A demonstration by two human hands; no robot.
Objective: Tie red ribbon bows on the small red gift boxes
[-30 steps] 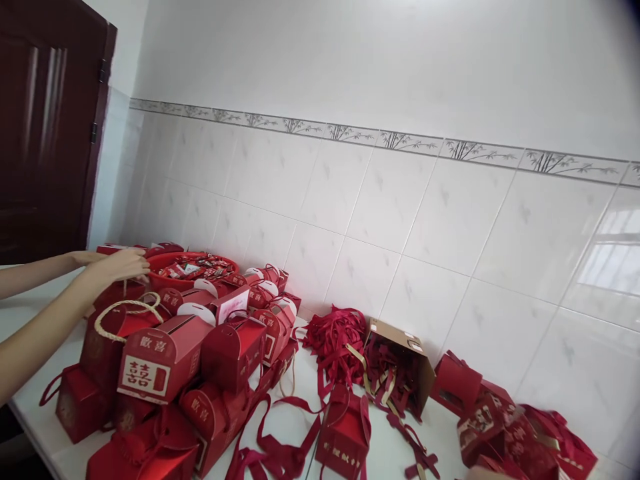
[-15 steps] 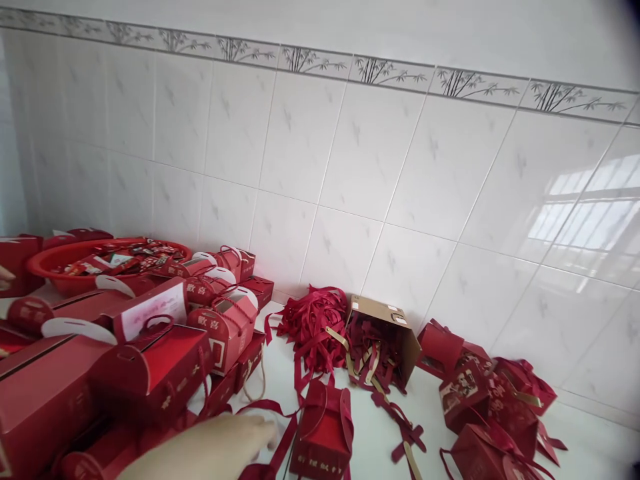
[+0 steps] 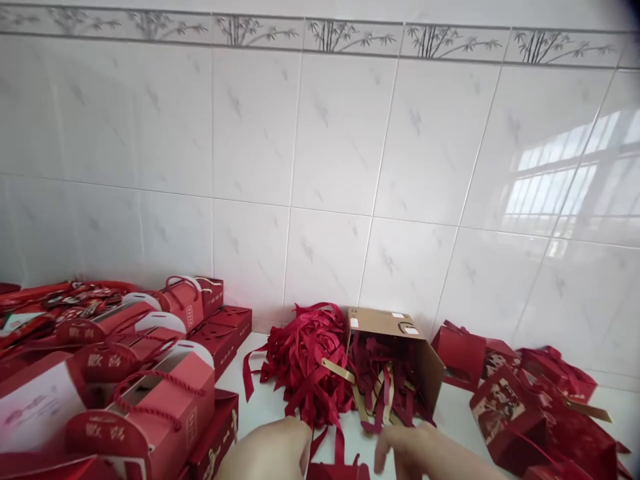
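At the bottom middle, the top of a small red gift box [image 3: 338, 471] shows between my two hands, with its lower part cut off by the frame. My left hand [image 3: 273, 450] is just left of the box; its fingertips are hidden. To the right of the box, my right hand [image 3: 425, 453] is open with bent, separated fingers pointing down, and nothing visible in it. A red ribbon [image 3: 339, 443] trails down toward the box from a heap of red ribbons [image 3: 310, 360]. Beside the heap, a cardboard box [image 3: 383, 320] lies on its side, full of dark red and gold strips.
Red gift boxes [image 3: 185, 393] with rope handles crowd the left side. Behind them sits a red basin [image 3: 30, 293] of small wrapped packets. More ribbon-tied red boxes [image 3: 510, 407] stand at the right. A white tiled wall [image 3: 330, 167] rises behind the table.
The view has levelled and turned rightward. My right hand has come into view, and my left hand now sits beside the gift box, which is lower in the frame. A hand at the far left edge is gone.
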